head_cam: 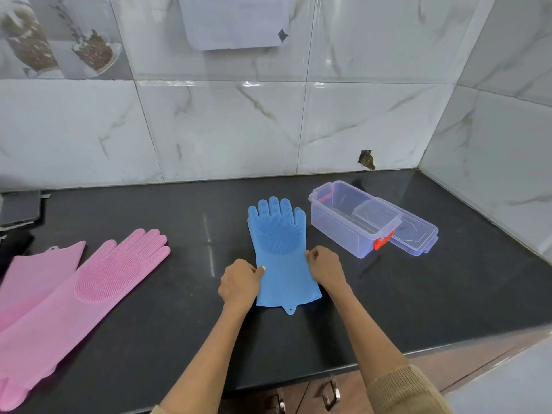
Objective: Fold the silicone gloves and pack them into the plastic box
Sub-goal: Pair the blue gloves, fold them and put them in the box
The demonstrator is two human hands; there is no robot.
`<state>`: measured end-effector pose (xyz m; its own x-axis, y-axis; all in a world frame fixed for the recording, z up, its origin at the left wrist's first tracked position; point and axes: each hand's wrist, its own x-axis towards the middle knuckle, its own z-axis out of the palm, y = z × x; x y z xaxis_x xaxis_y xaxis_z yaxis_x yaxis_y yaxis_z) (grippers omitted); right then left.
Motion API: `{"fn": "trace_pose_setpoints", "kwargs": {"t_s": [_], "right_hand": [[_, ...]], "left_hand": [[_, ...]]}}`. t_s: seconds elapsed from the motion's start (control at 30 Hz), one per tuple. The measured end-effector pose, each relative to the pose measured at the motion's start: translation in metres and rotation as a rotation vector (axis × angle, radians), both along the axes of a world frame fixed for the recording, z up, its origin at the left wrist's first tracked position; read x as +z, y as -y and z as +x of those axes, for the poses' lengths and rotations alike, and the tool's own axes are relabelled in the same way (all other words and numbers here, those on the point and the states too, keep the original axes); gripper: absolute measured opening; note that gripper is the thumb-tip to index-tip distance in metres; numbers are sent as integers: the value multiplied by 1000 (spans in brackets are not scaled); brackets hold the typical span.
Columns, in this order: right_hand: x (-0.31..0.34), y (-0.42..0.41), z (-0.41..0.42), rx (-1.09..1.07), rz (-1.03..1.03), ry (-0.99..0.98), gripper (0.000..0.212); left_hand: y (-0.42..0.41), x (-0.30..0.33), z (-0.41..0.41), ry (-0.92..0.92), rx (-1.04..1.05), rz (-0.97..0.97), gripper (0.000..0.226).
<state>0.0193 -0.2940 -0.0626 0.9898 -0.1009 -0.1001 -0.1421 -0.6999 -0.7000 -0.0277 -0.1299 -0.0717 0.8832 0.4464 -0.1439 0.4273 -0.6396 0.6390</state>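
Two hands, left [240, 282] and right [324, 265], pinch the nubbed blue silicone glove [282, 252]; clear rectangular plastic box [352, 225] beside it, pink silicone gloves [89, 282] well apart.

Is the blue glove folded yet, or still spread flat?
Spread flat. The blue glove lies full length on the counter, fingers toward the wall, while the left hand and right hand pinch its side edges.

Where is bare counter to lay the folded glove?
Free: the dark counter between the pink gloves and the blue glove, and the near strip before the plastic box. Crowded: the left end and around both hands.
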Motion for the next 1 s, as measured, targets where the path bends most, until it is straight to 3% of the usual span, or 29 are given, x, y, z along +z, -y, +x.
{"fn": "trace_pose_setpoints", "kwargs": {"t_s": [0.27, 0.5, 0.67, 0.8, 1.0], "right_hand": [[3, -3, -13, -29, 94, 16, 17], [-3, -24, -33, -25, 430, -136, 21], [-13, -39, -39, 88, 236, -169, 10], [-9, -53, -32, 105, 73, -41, 22], [-8, -55, -18, 171, -39, -28, 11]], "left_hand": [[4, 9, -2, -169, -32, 25, 28], [-30, 11, -19, -176, -49, -195, 21], [-56, -2, -53, -218, 36, -422, 17], [-66, 1, -49, -10, 165, -283, 19], [-70, 1, -31, 129, 221, -234, 10]]}}
